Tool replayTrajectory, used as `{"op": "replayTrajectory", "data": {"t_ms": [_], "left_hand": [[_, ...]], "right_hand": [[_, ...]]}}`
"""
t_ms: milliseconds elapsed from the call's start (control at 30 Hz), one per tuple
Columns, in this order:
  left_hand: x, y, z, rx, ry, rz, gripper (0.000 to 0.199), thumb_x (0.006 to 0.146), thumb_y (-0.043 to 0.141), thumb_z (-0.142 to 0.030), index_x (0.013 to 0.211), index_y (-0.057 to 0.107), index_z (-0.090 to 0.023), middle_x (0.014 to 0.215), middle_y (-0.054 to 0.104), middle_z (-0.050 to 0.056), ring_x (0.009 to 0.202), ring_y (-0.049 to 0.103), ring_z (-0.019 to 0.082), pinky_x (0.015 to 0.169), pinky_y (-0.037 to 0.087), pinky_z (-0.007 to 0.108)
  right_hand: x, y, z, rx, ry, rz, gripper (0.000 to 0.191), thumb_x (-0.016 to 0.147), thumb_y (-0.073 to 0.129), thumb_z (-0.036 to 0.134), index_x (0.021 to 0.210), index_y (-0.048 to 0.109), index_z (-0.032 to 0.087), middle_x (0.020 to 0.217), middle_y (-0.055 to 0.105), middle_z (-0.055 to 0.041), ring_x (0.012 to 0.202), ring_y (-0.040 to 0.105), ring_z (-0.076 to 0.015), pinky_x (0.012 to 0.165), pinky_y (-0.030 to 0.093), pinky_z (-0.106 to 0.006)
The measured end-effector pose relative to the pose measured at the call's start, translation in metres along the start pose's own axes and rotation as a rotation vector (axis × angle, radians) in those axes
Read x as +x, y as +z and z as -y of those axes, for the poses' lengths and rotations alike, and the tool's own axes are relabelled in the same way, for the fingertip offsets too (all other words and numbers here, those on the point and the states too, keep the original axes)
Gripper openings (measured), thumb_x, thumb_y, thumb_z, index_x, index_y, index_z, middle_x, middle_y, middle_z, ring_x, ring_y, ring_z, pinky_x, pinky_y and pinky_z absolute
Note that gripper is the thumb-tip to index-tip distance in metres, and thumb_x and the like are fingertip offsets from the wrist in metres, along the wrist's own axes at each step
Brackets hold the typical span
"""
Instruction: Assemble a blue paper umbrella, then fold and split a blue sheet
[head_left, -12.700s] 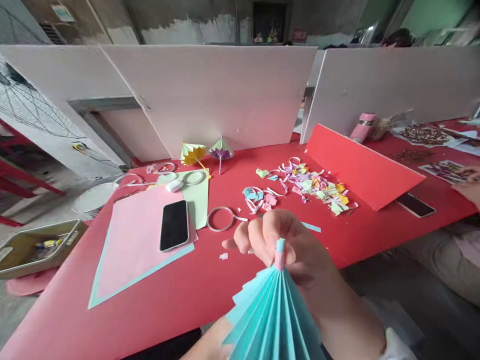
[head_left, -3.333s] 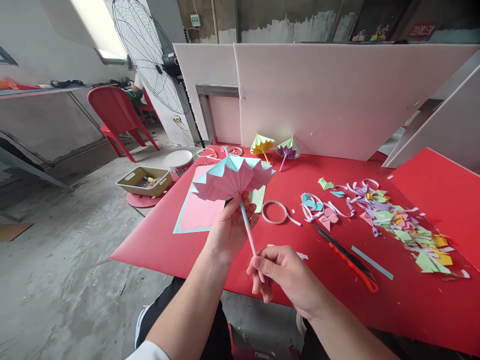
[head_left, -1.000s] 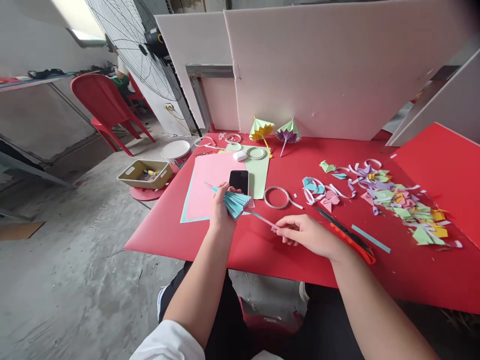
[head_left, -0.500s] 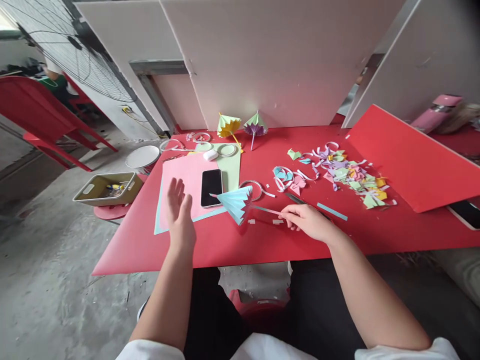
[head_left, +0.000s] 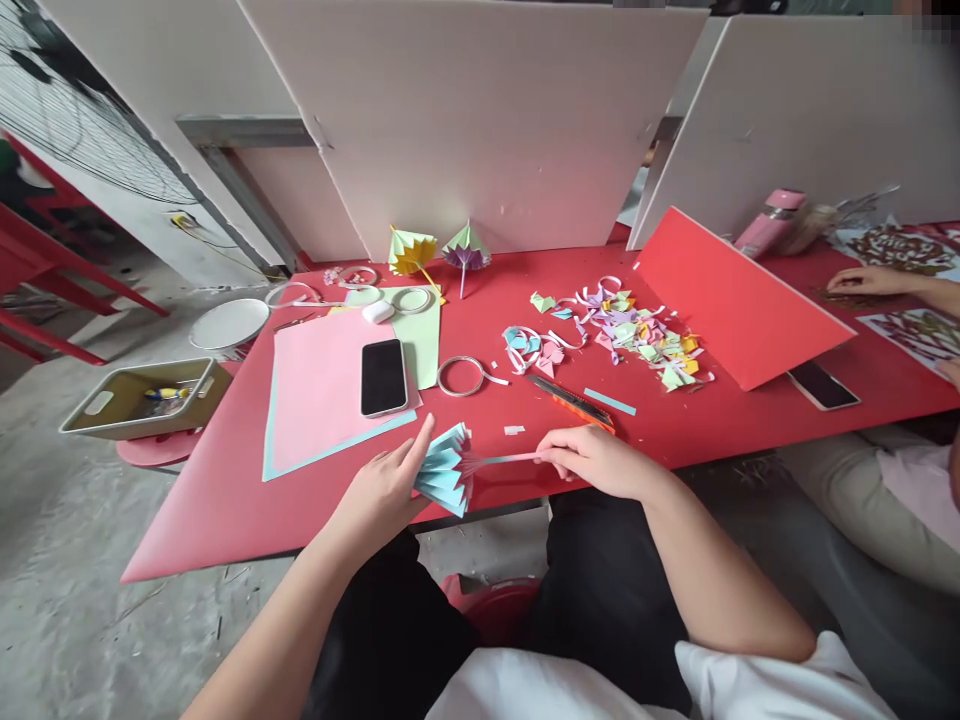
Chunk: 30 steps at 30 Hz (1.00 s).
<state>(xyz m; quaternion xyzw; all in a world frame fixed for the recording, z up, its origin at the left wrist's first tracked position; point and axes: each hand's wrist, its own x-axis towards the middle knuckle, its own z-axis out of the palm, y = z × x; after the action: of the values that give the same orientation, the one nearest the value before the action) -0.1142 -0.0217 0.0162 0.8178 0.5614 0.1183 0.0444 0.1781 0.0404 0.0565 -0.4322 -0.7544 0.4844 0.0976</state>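
Note:
My right hand (head_left: 592,458) pinches the end of the thin pink stick of a pleated light-blue paper umbrella (head_left: 445,472), which lies sideways above the table's front edge. At the umbrella's pointed top is my left hand (head_left: 384,490), touching the paper with its thumb stretched out; its other fingers are partly hidden. The umbrella's tip is hidden by this hand. Just beyond my right hand lies an orange utility knife (head_left: 574,403), beside a blue paper strip (head_left: 610,402). Two finished paper umbrellas, one yellow and green (head_left: 413,252), one purple and green (head_left: 466,247), stand at the back.
A phone (head_left: 383,377) rests on pink paper sheets (head_left: 319,375). Tape rolls, including one clear roll (head_left: 460,376), and a heap of paper scraps (head_left: 645,335) lie on the red table (head_left: 202,525). A red board (head_left: 739,300) leans at right, near a co-worker's hand (head_left: 870,280).
My left hand has come down from its raised, open pose to the umbrella's top. The umbrella has moved nearer to me. The view has turned right, bringing a co-worker's arm into sight.

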Motion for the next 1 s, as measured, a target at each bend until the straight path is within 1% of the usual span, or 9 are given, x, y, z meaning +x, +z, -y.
{"op": "replayTrajectory", "data": {"t_ms": [100, 167, 233, 267, 333, 433, 500, 667, 1000], "left_hand": [[-0.008, 0.006, 0.000, -0.109, -0.084, 0.041, 0.089, 0.077, 0.050, -0.016, 0.142, -0.010, -0.025, 0.110, 0.061, 0.010, 0.074, 0.063, 0.022, 0.053, 0.046, 0.025], [-0.010, 0.011, 0.002, -0.204, -0.133, 0.049, 0.086, 0.079, 0.049, -0.019, 0.143, -0.007, -0.026, 0.116, 0.057, 0.010, 0.078, 0.063, 0.021, 0.058, 0.048, 0.026], [-0.008, 0.017, 0.009, -0.271, -0.193, 0.017, 0.085, 0.079, 0.050, -0.024, 0.143, -0.005, -0.026, 0.120, 0.055, 0.011, 0.083, 0.063, 0.022, 0.063, 0.050, 0.029], [-0.005, 0.019, 0.013, -0.279, -0.234, -0.019, 0.086, 0.079, 0.052, -0.026, 0.143, -0.005, -0.025, 0.120, 0.055, 0.011, 0.086, 0.062, 0.024, 0.065, 0.050, 0.031], [0.003, 0.022, 0.023, -0.249, -0.328, -0.128, 0.091, 0.077, 0.056, -0.031, 0.144, -0.005, -0.023, 0.122, 0.053, 0.014, 0.094, 0.061, 0.029, 0.067, 0.051, 0.037], [0.018, 0.020, 0.037, -0.177, -0.460, -0.303, 0.099, 0.073, 0.062, -0.035, 0.143, -0.006, -0.022, 0.132, 0.044, 0.018, 0.110, 0.052, 0.036, 0.072, 0.050, 0.044], [0.026, 0.017, 0.043, -0.150, -0.533, -0.371, 0.101, 0.073, 0.064, -0.035, 0.143, -0.007, -0.023, 0.137, 0.037, 0.019, 0.115, 0.047, 0.038, 0.075, 0.050, 0.047], [0.028, 0.025, 0.049, -0.126, -0.597, -0.338, 0.102, 0.073, 0.064, -0.036, 0.143, -0.008, -0.021, 0.135, 0.039, 0.022, 0.113, 0.048, 0.041, 0.074, 0.049, 0.051], [0.014, 0.037, 0.046, 0.000, -0.592, -0.375, 0.095, 0.075, 0.059, -0.033, 0.142, -0.002, -0.005, 0.122, 0.047, 0.025, 0.111, 0.047, 0.038, 0.088, 0.041, 0.050]], "right_hand": [[-0.003, -0.006, -0.015, 0.073, -0.030, -0.108, 0.027, 0.084, 0.046, 0.043, 0.095, 0.065, 0.026, 0.090, 0.066, -0.0003, 0.079, 0.060, -0.0146, 0.068, 0.045, -0.025], [-0.002, -0.020, -0.036, 0.060, 0.009, -0.331, 0.029, 0.083, 0.047, 0.045, 0.100, 0.063, 0.028, 0.101, 0.065, -0.0009, 0.089, 0.060, -0.0165, 0.074, 0.046, -0.027], [0.001, -0.038, -0.061, -0.036, 0.100, -0.624, 0.027, 0.083, 0.048, 0.043, 0.097, 0.062, 0.024, 0.100, 0.065, -0.0030, 0.091, 0.059, -0.0177, 0.077, 0.045, -0.029], [0.002, -0.046, -0.075, -0.115, 0.166, -0.700, 0.027, 0.081, 0.051, 0.041, 0.097, 0.061, 0.022, 0.100, 0.064, -0.0046, 0.092, 0.059, -0.0188, 0.077, 0.045, -0.030], [0.007, -0.057, -0.098, -0.290, 0.287, -0.666, 0.029, 0.075, 0.058, 0.039, 0.098, 0.061, 0.021, 0.101, 0.062, -0.0066, 0.091, 0.058, -0.0208, 0.074, 0.045, -0.030], [0.014, -0.060, -0.118, -0.423, 0.320, -0.598, 0.027, 0.073, 0.061, 0.029, 0.099, 0.060, 0.022, 0.102, 0.060, -0.0062, 0.089, 0.057, -0.0196, 0.071, 0.043, -0.028], [0.017, -0.057, -0.123, -0.425, 0.326, -0.583, 0.024, 0.074, 0.059, 0.025, 0.097, 0.059, 0.022, 0.091, 0.062, -0.0039, 0.082, 0.058, -0.0174, 0.065, 0.042, -0.025], [0.021, -0.052, -0.121, -0.430, 0.335, -0.539, 0.006, 0.078, 0.052, 0.023, 0.080, 0.058, 0.023, 0.069, 0.060, 0.0021, 0.063, 0.055, -0.0127, 0.052, 0.036, -0.021], [0.026, -0.045, -0.112, -0.522, 0.324, -0.593, 0.017, 0.073, 0.049, 0.010, 0.084, 0.058, 0.020, 0.086, 0.056, -0.0060, 0.074, 0.055, -0.0176, 0.067, 0.040, -0.027]]}}
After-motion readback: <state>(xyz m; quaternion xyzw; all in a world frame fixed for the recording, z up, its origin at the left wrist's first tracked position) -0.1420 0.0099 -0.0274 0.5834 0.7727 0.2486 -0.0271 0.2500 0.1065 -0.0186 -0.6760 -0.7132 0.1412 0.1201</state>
